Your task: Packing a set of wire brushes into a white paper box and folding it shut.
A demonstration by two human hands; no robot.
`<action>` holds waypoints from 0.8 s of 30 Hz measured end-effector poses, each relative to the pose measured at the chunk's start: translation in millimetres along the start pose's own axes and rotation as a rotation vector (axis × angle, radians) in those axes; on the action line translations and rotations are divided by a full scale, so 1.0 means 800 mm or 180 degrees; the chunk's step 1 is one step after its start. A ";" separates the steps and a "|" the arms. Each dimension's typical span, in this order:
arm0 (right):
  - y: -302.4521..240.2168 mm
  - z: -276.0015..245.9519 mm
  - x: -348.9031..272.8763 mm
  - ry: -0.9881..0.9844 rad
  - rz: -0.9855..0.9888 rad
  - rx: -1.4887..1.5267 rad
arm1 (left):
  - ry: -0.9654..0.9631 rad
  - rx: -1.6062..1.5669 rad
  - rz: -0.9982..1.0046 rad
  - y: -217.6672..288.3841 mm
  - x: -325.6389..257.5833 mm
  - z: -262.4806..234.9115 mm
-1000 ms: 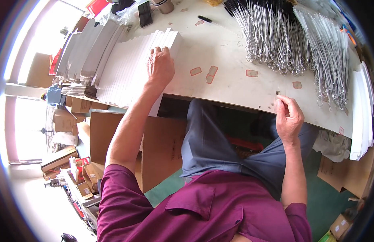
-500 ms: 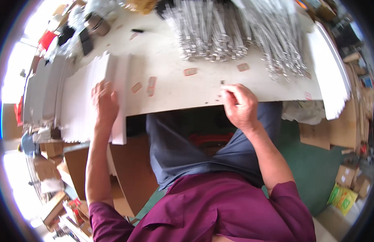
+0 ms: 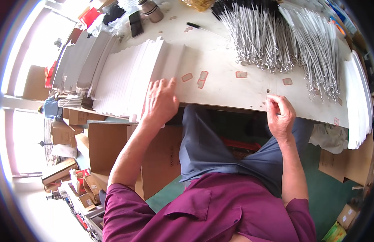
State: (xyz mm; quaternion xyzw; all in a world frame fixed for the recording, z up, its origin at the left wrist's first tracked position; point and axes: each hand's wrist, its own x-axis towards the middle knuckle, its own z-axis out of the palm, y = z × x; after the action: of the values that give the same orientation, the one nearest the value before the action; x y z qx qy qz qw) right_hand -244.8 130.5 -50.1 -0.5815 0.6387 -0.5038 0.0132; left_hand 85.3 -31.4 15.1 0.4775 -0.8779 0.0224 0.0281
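Observation:
My left hand is open, fingers stretched, lying over the near end of a white, long flat carton at the right side of a row of similar cartons. Over the table's front edge, my right hand is closed with curled fingers, and nothing shows in it. Small dark specks and several red-edged paper labels lie on the white table between the hands. Beyond my right hand lies a big heap of thin wire brushes with looped ends and black bristles.
More wire brushes lie beside the heap, partly under clear plastic. A single brush, a phone and a metal flask lie farther back. White cartons stand at the right edge. An open cardboard box sits below left.
The view has swung left, so everything shifts rightward in it. My left hand has moved from the row of cartons to its right end. My right hand stays curled near the table edge.

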 end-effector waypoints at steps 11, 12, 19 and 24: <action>0.004 0.009 0.001 0.0036 -0.0048 -0.0039 | -0.0078 0.0823 0.0204 -0.017 -0.023 0.017; 0.004 0.010 0.001 0.0034 -0.0069 -0.0032 | 0.0019 0.0836 0.0229 -0.021 -0.024 0.020; 0.004 0.009 0.001 0.0031 -0.0100 -0.0061 | 0.0755 0.0648 0.0258 -0.034 -0.024 0.016; 0.005 0.009 0.000 0.0051 -0.0150 -0.0092 | 0.0648 0.0441 -0.0281 -0.051 -0.023 -0.005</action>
State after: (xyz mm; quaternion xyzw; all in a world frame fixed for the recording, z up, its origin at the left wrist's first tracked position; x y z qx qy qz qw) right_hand -243.2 125.2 -56.2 -0.5924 0.6321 -0.4993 -0.0122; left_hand 130.0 -37.9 18.4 0.5118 -0.8450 0.1300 0.0849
